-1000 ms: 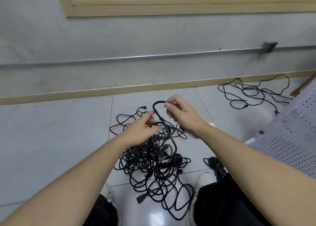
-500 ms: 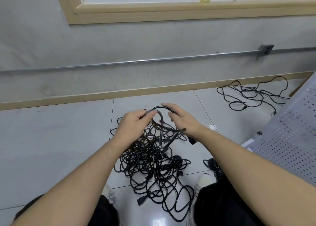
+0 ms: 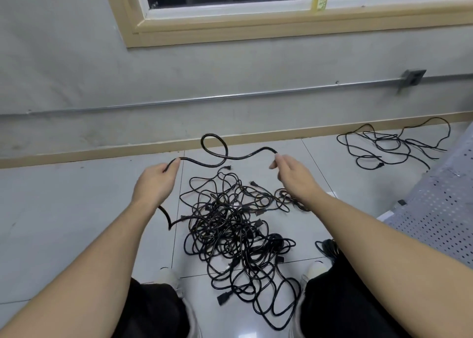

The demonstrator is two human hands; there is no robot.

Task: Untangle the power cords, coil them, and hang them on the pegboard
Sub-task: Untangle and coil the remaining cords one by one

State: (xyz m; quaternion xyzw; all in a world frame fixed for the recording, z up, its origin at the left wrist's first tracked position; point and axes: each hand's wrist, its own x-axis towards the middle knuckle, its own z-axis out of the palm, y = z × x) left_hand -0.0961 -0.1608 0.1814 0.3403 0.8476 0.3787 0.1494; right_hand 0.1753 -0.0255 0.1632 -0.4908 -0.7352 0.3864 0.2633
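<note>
Above frame centre | black power cord (image 3: 225, 156) stretched left-right, looped mid-span | pinched by left hand (image 3: 156, 181) and right hand (image 3: 294, 176) | tangled pile (image 3: 235, 225) below.

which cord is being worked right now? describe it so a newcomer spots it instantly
Start at the tan baseboard below the window. Just in front, a black cord stretches in the air between the left hand and right hand. Unlike the tangled pile on the floor, it is lifted and has one small loop.

Floor (image 3: 76, 209): pale glossy tiles | tangled pile of black cords (image 3: 235, 225) lying at centre | second loose cord bundle (image 3: 391, 145) lying well apart, far right near the wall | perforated board (image 3: 435, 209) sitting at right edge
</note>
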